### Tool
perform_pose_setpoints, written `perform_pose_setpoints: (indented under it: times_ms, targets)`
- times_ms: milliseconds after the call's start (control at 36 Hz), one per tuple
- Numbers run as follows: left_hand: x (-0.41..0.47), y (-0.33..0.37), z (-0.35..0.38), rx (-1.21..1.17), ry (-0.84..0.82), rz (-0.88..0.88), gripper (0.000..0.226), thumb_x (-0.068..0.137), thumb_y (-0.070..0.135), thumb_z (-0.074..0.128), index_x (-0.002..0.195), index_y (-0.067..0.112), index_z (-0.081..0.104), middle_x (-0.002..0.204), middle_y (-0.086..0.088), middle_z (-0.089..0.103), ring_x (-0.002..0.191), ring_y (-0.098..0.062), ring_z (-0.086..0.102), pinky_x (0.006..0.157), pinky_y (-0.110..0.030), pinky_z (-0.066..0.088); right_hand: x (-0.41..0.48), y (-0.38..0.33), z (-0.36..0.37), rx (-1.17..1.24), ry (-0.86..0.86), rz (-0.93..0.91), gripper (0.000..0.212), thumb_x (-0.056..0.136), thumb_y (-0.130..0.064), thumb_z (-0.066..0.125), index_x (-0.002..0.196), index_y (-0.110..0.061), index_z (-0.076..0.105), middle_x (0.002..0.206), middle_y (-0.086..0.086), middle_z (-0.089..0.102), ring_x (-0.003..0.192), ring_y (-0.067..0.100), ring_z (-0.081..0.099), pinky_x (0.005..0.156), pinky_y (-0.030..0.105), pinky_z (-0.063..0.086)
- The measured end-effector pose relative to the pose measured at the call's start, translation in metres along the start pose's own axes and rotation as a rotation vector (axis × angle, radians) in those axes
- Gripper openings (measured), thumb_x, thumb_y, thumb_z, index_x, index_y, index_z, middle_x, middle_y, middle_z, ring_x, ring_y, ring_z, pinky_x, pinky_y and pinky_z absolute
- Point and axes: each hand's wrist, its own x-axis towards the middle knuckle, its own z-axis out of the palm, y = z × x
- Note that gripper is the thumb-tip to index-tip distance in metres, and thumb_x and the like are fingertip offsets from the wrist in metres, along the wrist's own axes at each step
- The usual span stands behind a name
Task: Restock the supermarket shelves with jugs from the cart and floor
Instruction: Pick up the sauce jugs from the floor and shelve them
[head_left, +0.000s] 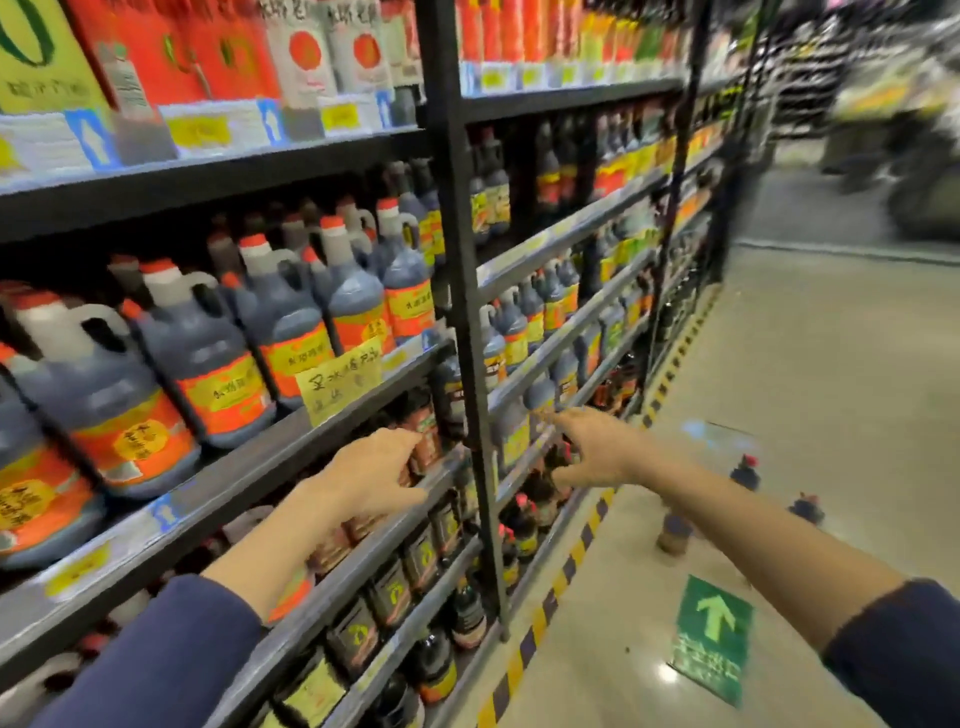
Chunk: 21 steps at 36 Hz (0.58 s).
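Dark jugs (208, 358) with orange labels fill the middle shelf (249, 473) in my head view. My left hand (376, 470) curves against a red-labelled jar (425, 434) one shelf down; I cannot tell whether it grasps it. My right hand (592, 449) is released, fingers stretched toward the next bay, holding nothing. Three floor jugs (674, 535) stand beyond it, near a green arrow sign (714, 636).
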Motion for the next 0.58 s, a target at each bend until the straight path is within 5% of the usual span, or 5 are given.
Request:
perform_pose_setpoints:
  times_ms: [333,583]
  targets:
    - [0.126,0.068,-0.002,0.071,-0.066,0.451,0.069,0.085,0.049,0.060,0.140,0.014,0.037,0.137,-0.001,0.048,0.125,-0.020,0.048,0.098,-0.036,0.045,-0.056,0.069,0.013,0.089,0.055,0.496,0.072,0.085,-0.042,0.061,0.142,-0.007,0.034,0.137,0.012,0.045,0.124,0.027,0.044,0.103,0.035,0.039]
    - [0.164,0.122,0.013,0.110,-0.161,0.650,0.078,0.086,0.050,0.060,0.148,0.019,0.025,0.151,-0.001,0.035,0.136,-0.019,0.036,0.107,-0.037,0.039,-0.103,0.079,0.035,0.152,0.084,0.711,0.066,0.083,-0.041,0.064,0.136,-0.008,0.043,0.133,0.010,0.049,0.120,0.024,0.048,0.102,0.037,0.041]
